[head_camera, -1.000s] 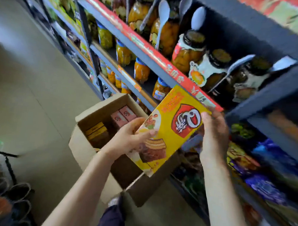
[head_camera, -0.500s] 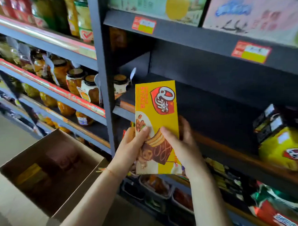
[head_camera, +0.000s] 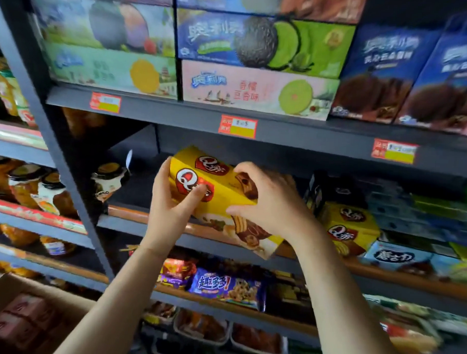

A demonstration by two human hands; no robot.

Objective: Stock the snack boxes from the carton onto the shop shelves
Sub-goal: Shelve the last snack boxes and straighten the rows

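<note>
A small grocery shop, seen at its snack aisle.

Dark metal shelves (head_camera: 269, 130) carry price tags (head_camera: 237, 126) on their front edges, with stacked biscuit boxes (head_camera: 257, 89) above, jars of preserved fruit (head_camera: 34, 187) to the left and packaged snacks (head_camera: 226, 286) below.

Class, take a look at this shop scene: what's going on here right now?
A person is stocking shelves. Both hands, the left hand and the right hand, grip a yellow snack box, tilted, at the front of a dark shelf. It is not yet set down. Another yellow box of the same brand already sits on that shelf to the right. The open carton, at lower left, holds more boxes.
</note>
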